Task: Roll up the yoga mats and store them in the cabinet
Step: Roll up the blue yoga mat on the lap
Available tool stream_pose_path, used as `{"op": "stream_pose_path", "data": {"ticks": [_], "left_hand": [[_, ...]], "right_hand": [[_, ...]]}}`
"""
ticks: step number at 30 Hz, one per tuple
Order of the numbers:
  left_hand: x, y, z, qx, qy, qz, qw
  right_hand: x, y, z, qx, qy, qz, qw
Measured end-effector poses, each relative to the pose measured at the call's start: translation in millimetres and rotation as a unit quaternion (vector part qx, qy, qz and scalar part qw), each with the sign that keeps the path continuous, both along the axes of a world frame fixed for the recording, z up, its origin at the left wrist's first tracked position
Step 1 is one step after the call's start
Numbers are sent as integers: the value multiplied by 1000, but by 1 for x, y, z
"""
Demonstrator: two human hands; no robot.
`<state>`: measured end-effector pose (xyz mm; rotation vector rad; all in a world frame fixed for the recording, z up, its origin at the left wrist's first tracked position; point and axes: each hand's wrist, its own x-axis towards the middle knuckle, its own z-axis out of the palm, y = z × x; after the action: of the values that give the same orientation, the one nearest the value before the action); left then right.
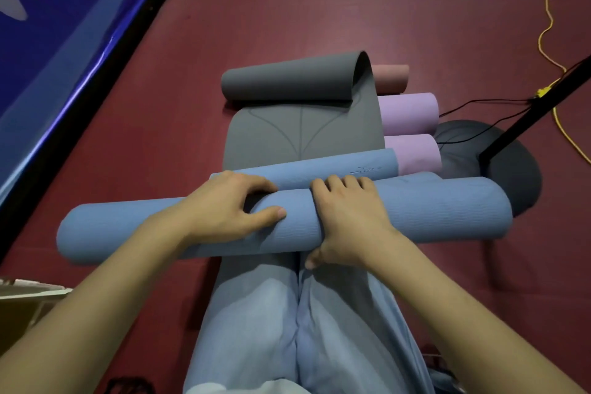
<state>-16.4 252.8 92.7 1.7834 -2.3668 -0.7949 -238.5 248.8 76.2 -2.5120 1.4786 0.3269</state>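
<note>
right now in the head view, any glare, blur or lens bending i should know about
In the head view: a bright streak of glare runs along the blue banner; wide-angle bending curves the blue mat roll and stretches the forearms toward the lower corners; the left hand and right hand look sharp, without motion blur; lighting is dim and even, with a soft shadow on the red floor under the roll.

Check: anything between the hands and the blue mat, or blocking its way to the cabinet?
Nothing between them: the left hand and right hand already grip the blue mat roll. No cabinet is in view, so that path cannot be judged. The grey mat lies half-unrolled just ahead.
</note>
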Motion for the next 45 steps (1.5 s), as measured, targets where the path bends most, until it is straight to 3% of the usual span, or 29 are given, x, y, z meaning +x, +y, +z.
{"op": "stream_pose_path", "data": {"ticks": [5, 11, 16, 31, 36, 40, 45], "left_hand": [[-22, -2, 6, 52, -177, -52, 982], [-33, -15, -4, 70, -260, -70, 961], [-32, -21, -7, 64, -214, -24, 974], [-45, 24, 10, 59, -252, -62, 964], [-47, 48, 17, 126, -229, -84, 961], [-44, 40, 15, 164, -219, -82, 958], [-34, 3, 9, 273, -117, -31, 954]], "right_hand": [[-2, -23, 3, 47, 3, 11, 999], [-2, -39, 1, 78, -1, -1, 997], [5, -59, 21, 169, 17, -16, 985], [-14, -2, 33, 135, 11, 9, 991], [-21, 24, 38, 187, 14, 10, 982], [-32, 44, 22, 95, -47, 14, 994], [-37, 51, 13, -35, -190, -33, 981]]}}
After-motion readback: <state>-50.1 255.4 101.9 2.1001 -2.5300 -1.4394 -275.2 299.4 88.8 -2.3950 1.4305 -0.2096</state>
